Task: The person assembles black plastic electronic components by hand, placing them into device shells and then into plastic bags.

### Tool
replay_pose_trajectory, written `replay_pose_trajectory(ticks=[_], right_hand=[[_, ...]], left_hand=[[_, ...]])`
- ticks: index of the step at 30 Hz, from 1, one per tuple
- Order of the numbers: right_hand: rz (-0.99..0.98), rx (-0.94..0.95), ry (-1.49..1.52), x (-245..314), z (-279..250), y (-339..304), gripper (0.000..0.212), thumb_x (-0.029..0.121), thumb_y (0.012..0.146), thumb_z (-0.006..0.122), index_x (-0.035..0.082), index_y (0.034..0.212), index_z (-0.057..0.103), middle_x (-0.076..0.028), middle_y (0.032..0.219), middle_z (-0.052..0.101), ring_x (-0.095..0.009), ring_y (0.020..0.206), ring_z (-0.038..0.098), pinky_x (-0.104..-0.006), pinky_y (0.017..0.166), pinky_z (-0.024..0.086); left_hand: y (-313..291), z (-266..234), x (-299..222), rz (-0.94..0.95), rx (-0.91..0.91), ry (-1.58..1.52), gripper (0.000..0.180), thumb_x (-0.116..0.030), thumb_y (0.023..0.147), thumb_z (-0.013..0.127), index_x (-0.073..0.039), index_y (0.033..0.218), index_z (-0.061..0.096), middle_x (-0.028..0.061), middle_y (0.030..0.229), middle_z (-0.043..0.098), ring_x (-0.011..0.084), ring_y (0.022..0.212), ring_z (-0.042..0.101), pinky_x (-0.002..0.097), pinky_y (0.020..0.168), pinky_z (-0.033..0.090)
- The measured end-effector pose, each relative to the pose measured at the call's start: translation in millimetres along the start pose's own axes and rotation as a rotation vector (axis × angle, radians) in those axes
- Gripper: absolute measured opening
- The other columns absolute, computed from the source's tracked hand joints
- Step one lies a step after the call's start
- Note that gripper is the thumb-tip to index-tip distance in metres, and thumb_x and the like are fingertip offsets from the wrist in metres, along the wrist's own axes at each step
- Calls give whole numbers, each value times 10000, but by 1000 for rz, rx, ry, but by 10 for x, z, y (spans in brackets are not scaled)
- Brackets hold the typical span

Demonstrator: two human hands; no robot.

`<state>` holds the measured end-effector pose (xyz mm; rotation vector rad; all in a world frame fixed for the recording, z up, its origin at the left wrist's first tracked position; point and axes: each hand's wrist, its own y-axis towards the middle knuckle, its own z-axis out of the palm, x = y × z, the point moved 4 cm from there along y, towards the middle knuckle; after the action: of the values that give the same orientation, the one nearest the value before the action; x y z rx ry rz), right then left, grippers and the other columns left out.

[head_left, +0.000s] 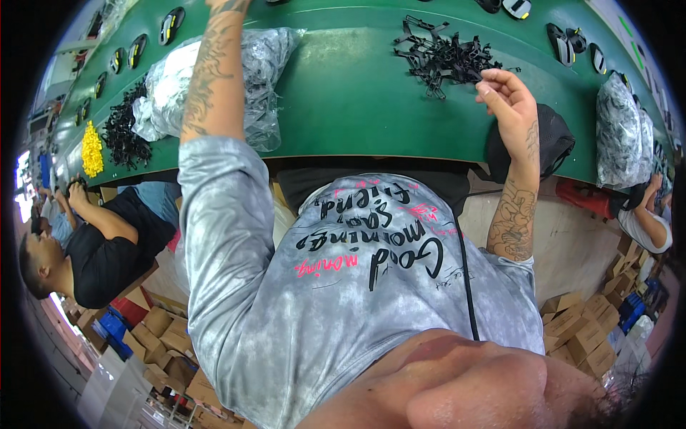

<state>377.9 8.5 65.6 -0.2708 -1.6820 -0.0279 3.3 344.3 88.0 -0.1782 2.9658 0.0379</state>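
My right hand (509, 107) hovers at the near right edge of a loose pile of black plastic clips (457, 57) on the green table. Its fingers are loosely curled, with a gap between thumb and forefinger, and I see nothing held in them. My left arm reaches far forward past a large clear plastic bag (268, 79) of packed parts. Only the wrist end of my left hand (227, 3) shows at the top edge; its fingers are out of view. Beneath my right wrist lies a black cloth bag (550, 139).
Along the far side of the green table (343, 107) sit several black-and-grey shoe-shaped parts (561, 44). A yellow pile of small parts (92, 150) and another black pile (128, 129) lie left. Another full plastic bag (618, 132) stands right. Co-workers sit on both sides; cardboard boxes (582, 329) are behind.
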Motion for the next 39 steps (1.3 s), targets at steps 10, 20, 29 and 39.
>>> replay_pose_trajectory(ticks=[10, 20, 29, 39], right_hand=[[-289, 84, -1196, 281, 587, 1304, 651, 374, 930, 749, 7, 1402, 492, -131, 1255, 601, -284, 1124, 647, -395, 942, 540], [-516, 103, -1275, -160, 633, 1858, 266, 257, 859, 674, 50, 1016, 730, -167, 1087, 730, -371, 1004, 699, -428, 916, 557], [-201, 273, 65, 361, 561, 1280, 170, 102, 921, 668, 16, 1047, 743, -5, 787, 646, -78, 691, 567, -231, 624, 457], [-587, 137, -401, 848, 1148, -43, 271, 78, 873, 808, 3, 1129, 758, -39, 923, 715, -74, 735, 618, -234, 679, 526]], left_hand=[[-342, 234, -342, 170, -99, -315, 619, -381, 780, 821, 46, 1198, 659, 290, 1196, 683, 398, 1138, 667, 428, 965, 542], [-2527, 311, -188, 177, 743, -1825, 650, -133, 923, 749, -7, 1483, 444, 98, 1168, 595, 154, 953, 645, 328, 723, 600], [-2593, 546, -20, 72, 491, -1896, 612, 111, 904, 627, 77, 1474, 409, 168, 1151, 636, 239, 1001, 688, 388, 842, 649], [-2773, 113, -481, 243, 498, -1853, 581, 91, 943, 596, 71, 1498, 428, 165, 1261, 638, 230, 1103, 677, 389, 937, 632]])
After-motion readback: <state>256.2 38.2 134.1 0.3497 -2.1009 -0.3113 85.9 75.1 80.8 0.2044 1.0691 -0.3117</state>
